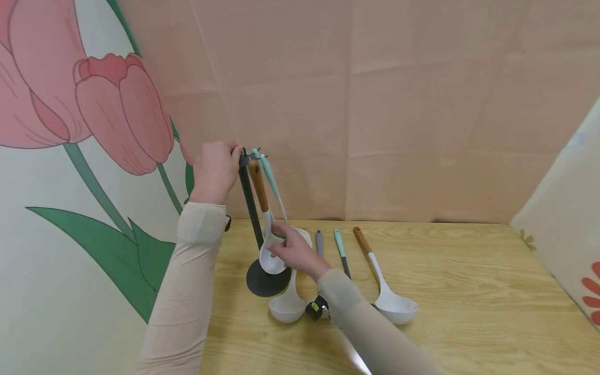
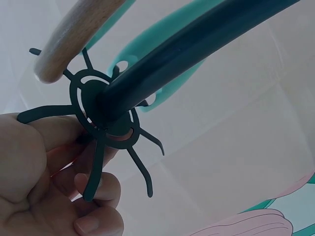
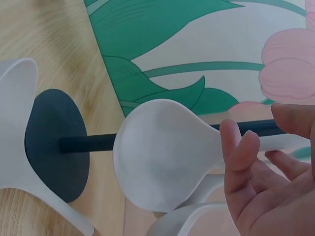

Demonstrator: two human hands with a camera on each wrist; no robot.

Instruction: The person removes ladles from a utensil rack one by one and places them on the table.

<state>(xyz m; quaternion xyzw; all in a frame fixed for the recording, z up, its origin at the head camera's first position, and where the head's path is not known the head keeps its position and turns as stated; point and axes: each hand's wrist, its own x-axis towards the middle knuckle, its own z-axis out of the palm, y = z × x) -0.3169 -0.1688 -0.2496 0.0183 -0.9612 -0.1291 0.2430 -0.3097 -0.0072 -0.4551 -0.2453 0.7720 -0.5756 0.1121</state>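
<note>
A dark utensil stand (image 1: 251, 203) with a round base and a ring of hooks (image 2: 91, 105) stands at the left of the table. My left hand (image 1: 215, 169) grips its top, fingers curled behind the hook ring. From the hooks hang a white spoon with a wooden handle (image 1: 259, 185) and two utensils with teal handles (image 2: 162, 42). My right hand (image 1: 297, 250) is beside the hanging spoon, its loosely bent fingers overlapping the neck. The spoon's white bowl (image 3: 165, 152) hangs above the base (image 3: 59, 167). A white ladle (image 1: 287, 307) lies in front of the base.
To the right on the wooden table (image 1: 469, 281) lie a wooden-handled white ladle (image 1: 397, 308), a teal-handled utensil (image 1: 338, 240) and a grey-handled one (image 1: 319, 242), partly hidden by my right arm. A tulip-printed wall (image 1: 126, 109) borders the left side; a pinkish-brown cloth (image 1: 375, 104) hangs behind.
</note>
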